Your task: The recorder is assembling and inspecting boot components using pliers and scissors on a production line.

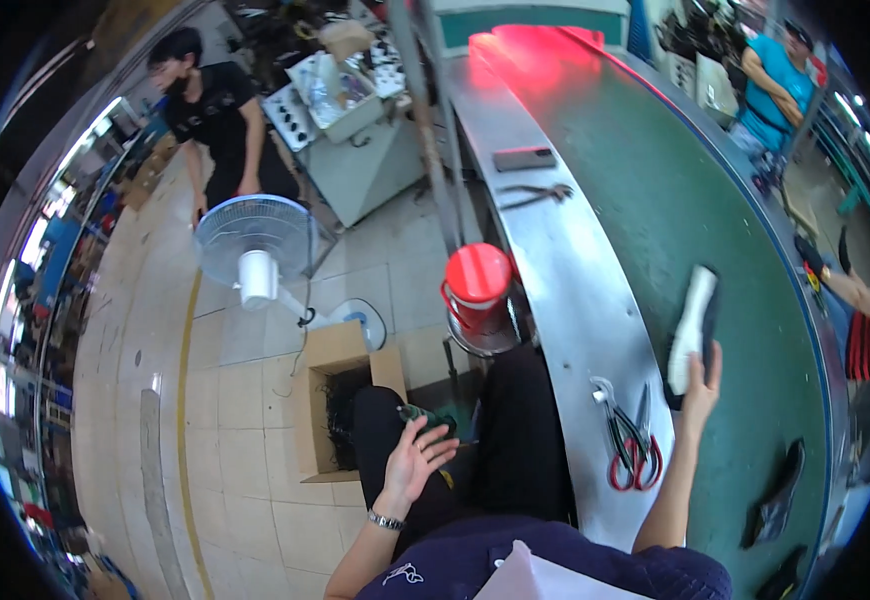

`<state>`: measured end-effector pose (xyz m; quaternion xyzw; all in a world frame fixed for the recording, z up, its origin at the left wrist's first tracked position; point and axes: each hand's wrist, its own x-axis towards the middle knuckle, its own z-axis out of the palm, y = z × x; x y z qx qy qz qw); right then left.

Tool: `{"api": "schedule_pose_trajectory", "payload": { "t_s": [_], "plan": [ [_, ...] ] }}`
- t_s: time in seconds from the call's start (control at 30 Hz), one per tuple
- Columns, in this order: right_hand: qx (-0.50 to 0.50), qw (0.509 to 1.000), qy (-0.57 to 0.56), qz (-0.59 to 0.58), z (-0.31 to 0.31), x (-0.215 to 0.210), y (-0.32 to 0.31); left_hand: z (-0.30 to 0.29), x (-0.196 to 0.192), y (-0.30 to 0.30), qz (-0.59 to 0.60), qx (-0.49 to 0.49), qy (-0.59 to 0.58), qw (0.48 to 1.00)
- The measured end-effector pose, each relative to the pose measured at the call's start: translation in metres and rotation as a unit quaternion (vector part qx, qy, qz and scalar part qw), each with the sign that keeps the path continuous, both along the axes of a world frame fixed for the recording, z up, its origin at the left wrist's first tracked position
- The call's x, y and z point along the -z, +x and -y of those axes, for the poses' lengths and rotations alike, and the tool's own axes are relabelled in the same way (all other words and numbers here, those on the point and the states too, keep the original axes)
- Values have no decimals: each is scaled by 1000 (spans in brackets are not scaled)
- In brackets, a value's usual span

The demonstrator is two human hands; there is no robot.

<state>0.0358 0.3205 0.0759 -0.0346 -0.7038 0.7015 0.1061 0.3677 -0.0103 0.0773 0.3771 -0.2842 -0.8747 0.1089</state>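
Note:
Over the green conveyor belt, my right hand (700, 392) grips the near end of a black shoe (692, 325) whose white sole faces up and left. My left hand (418, 458) is open above my lap, fingers spread, with a wristwatch below it. Just beyond its fingers lies a dark green object (427, 418) that I cannot make out, partly covered. Between my hands, on the metal ledge (580, 300), rest red-handled scissors (637, 462) and a pair of pliers (617, 415) with dark handles, lying against each other.
Farther up the ledge lie another hand tool (538, 195) and a phone (524, 158). A red lidded bucket (478, 275) stands left of the ledge. An open carton (317, 400) and a fan (258, 275) are on the left. Dark shoes (780, 495) sit on the belt; people stand nearby.

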Motion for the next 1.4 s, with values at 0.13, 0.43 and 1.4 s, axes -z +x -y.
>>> {"api": "schedule_pose_trajectory", "payload": {
  "t_s": [0.13, 0.43, 1.4],
  "plan": [
    [11, 984, 176, -36, -33, 34, -56, -6, 20, 27, 0, 22, 11, 1000],
    [-378, 918, 74, 90, 141, 27, 108, -36, 80, 4, -30, 81, 72, 994],
    [-619, 534, -263, 513, 234, 121, 207, -29, 159, -19, -21, 11, -102, 994]
  ]
}}
